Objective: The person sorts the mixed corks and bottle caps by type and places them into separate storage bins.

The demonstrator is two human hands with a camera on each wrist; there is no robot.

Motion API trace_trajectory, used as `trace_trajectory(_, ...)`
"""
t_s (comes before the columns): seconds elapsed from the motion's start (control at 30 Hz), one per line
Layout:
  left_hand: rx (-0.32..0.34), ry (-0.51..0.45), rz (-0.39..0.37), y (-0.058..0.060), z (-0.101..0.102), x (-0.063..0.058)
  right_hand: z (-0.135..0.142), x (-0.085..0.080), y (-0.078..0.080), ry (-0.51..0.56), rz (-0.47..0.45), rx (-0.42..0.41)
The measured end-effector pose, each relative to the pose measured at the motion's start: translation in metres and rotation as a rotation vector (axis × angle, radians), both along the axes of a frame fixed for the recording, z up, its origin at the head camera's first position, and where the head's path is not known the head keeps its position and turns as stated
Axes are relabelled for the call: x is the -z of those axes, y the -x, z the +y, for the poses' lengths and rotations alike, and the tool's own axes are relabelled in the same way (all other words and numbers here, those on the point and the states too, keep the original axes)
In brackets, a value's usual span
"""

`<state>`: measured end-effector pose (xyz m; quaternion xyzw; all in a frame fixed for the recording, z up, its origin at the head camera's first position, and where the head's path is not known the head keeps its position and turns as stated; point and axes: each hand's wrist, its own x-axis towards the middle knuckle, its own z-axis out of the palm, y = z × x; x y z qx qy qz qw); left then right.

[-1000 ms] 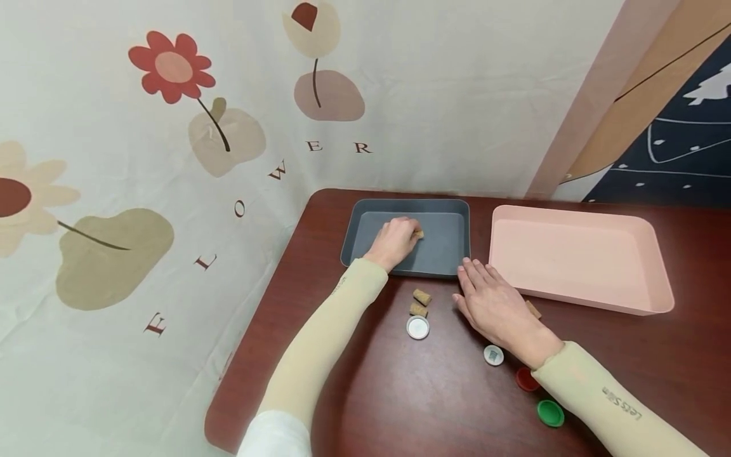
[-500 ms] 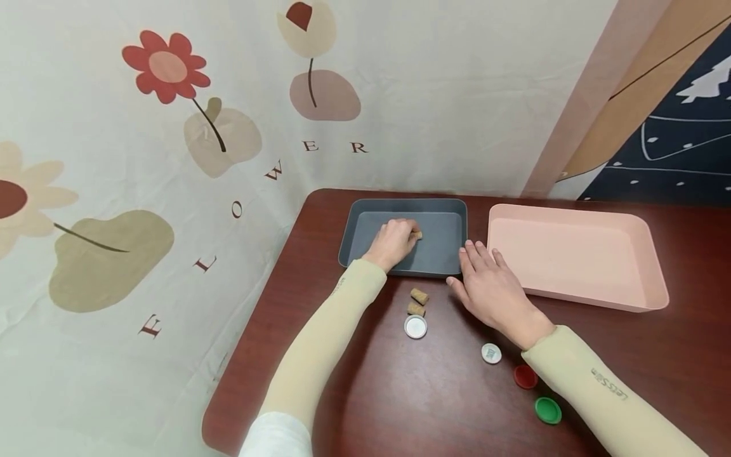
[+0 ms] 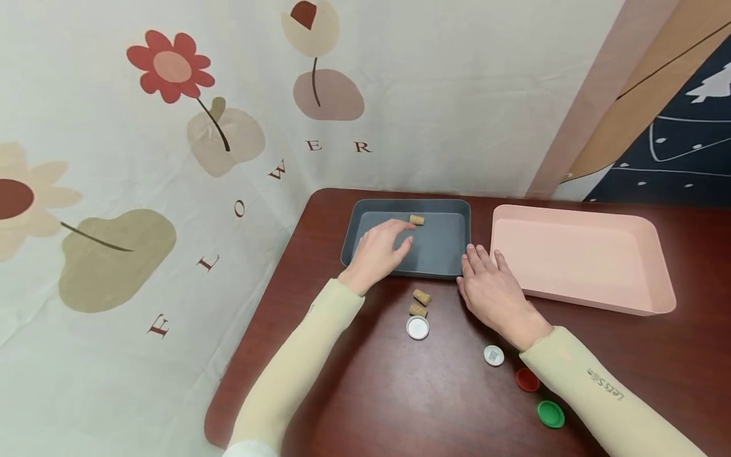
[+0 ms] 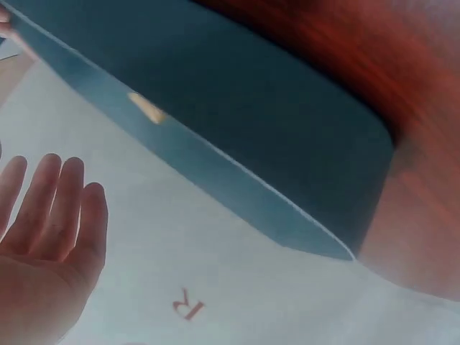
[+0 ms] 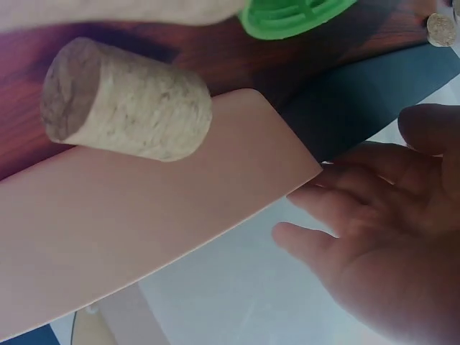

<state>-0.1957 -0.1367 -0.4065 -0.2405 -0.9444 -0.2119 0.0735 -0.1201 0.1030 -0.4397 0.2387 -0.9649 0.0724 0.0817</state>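
Observation:
A cork [image 3: 417,220] lies on its side near the back wall of the dark grey-blue tray [image 3: 442,251]. My left hand [image 3: 378,249] hovers over the tray's left half, thumb and fingers spread apart, holding nothing; its fingertips are just short of the cork. In the left wrist view a bit of cork [image 4: 147,108] shows past the tray rim. My right hand [image 3: 492,292] is by the dark tray's front right corner with fingers extended, beside the pink tray [image 3: 571,254]. Whether it touches either tray I cannot tell. Another cork [image 5: 136,100] appears close in the right wrist view.
Two corks [image 3: 421,297] lie on the brown table before the dark tray, with a white cap [image 3: 417,327] just below them. A second pale cap [image 3: 493,355], a red cap [image 3: 527,379] and a green cap [image 3: 551,414] line up near my right forearm. A printed cloth hangs behind.
My left hand has let go of the cork, which now lies farther back in the dark tray, and has drawn back left with fingers spread. The right hand has shifted slightly.

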Motion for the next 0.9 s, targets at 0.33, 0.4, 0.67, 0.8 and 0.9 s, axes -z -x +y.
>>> trace_trajectory(0.33,0.210,-0.028,0.020,-0.049,-0.010,0.000,0.005,-0.002,0.000,0.003,0.017,-0.012)
trace_trajectory(0.4,0.271,-0.003,0.007,-0.055,-0.013,0.002,0.005,-0.002,0.000,0.003,0.019,-0.015)
trace_trajectory(0.67,0.454,0.107,0.002,-0.069,-0.024,0.015,0.004,-0.002,0.000,0.018,-0.012,-0.024)
trace_trajectory(0.8,0.503,0.140,0.022,-0.071,-0.027,0.022,0.004,-0.003,0.000,0.027,-0.026,-0.030)
trace_trajectory(0.9,0.517,0.160,0.032,-0.072,-0.029,0.025,0.003,-0.003,0.000,0.025,-0.025,-0.035)
